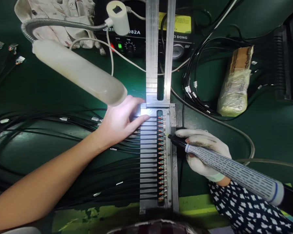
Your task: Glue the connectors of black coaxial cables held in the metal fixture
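Note:
My bare left hand (122, 120) rests at the upper left of a metal fixture (172, 130), its thumb stretched over the top cables and its fingers apart. In that fixture lies a column of small connectors (162, 152), each on a black cable running off to the left. My right hand (207, 149), in a stained white glove, grips a thick pen-shaped tool (229, 169) with a grey, blue-dashed sleeve. The tool's black tip touches or hovers by the fixture's right side; which one I cannot tell.
A white lamp (80, 71) on a bent metal neck hangs above my left hand. Behind stands a black control box (136, 42). Metal rails (151, 48) rise from the fixture's top. At right are coiled black cables (191, 87) and a plastic-wrapped block (235, 84).

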`<control>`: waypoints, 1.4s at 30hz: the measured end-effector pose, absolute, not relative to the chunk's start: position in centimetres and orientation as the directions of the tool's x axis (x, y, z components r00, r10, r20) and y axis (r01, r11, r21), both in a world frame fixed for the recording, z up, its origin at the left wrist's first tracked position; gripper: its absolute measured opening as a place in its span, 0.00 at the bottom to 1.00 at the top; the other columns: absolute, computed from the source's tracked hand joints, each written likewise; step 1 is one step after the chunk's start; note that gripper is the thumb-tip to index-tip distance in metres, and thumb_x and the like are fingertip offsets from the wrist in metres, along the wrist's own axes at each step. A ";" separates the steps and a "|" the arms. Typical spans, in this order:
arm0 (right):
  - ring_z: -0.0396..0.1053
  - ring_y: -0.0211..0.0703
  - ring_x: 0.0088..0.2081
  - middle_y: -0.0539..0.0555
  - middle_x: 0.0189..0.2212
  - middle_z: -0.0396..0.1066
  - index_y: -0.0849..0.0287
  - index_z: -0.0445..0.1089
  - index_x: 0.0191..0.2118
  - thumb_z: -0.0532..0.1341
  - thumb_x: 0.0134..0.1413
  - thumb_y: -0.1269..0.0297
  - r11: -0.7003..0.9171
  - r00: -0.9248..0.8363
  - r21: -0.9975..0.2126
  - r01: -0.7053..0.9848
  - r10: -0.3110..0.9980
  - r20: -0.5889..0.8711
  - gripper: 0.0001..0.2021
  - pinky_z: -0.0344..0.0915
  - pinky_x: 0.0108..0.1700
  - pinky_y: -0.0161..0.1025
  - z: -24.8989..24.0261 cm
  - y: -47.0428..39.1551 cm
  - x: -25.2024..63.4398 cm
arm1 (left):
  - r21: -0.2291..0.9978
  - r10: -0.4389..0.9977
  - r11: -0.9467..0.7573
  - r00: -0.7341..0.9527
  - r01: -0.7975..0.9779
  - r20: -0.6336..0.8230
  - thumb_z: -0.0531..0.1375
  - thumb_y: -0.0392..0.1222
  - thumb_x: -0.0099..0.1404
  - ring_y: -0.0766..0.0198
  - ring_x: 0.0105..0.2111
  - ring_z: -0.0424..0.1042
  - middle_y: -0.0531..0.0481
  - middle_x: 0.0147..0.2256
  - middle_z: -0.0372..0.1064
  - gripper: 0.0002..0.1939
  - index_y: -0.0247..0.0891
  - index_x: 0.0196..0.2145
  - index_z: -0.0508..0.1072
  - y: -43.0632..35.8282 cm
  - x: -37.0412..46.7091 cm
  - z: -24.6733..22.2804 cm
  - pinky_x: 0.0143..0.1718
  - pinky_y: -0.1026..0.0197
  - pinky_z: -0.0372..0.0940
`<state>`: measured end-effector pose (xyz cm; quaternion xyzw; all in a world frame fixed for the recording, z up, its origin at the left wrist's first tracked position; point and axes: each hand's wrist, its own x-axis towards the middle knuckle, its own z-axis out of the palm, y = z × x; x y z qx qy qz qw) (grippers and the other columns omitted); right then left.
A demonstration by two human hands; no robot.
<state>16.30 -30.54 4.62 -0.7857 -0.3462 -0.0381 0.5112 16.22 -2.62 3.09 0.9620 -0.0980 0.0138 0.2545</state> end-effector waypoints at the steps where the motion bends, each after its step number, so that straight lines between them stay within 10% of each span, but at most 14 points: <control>1: 0.79 0.50 0.43 0.57 0.42 0.79 0.57 0.71 0.42 0.67 0.59 0.61 -0.237 0.758 -0.778 0.581 0.504 0.413 0.08 0.77 0.46 0.44 4.6 -30.6 16.3 | 0.487 -0.182 -0.851 0.981 -0.194 0.074 0.56 0.55 0.71 0.57 0.36 0.67 0.49 0.35 0.70 0.20 0.37 0.49 0.72 -2.6 16.2 3.1 0.42 0.56 0.58; 42: 0.79 0.52 0.42 0.59 0.43 0.79 0.56 0.69 0.43 0.66 0.60 0.61 -0.253 0.732 -0.752 0.609 0.542 0.411 0.09 0.78 0.42 0.45 4.9 -30.9 15.5 | 0.473 -0.156 -0.868 0.987 -0.148 0.021 0.55 0.57 0.71 0.55 0.37 0.67 0.48 0.35 0.69 0.20 0.39 0.49 0.71 -2.8 16.3 3.3 0.41 0.55 0.57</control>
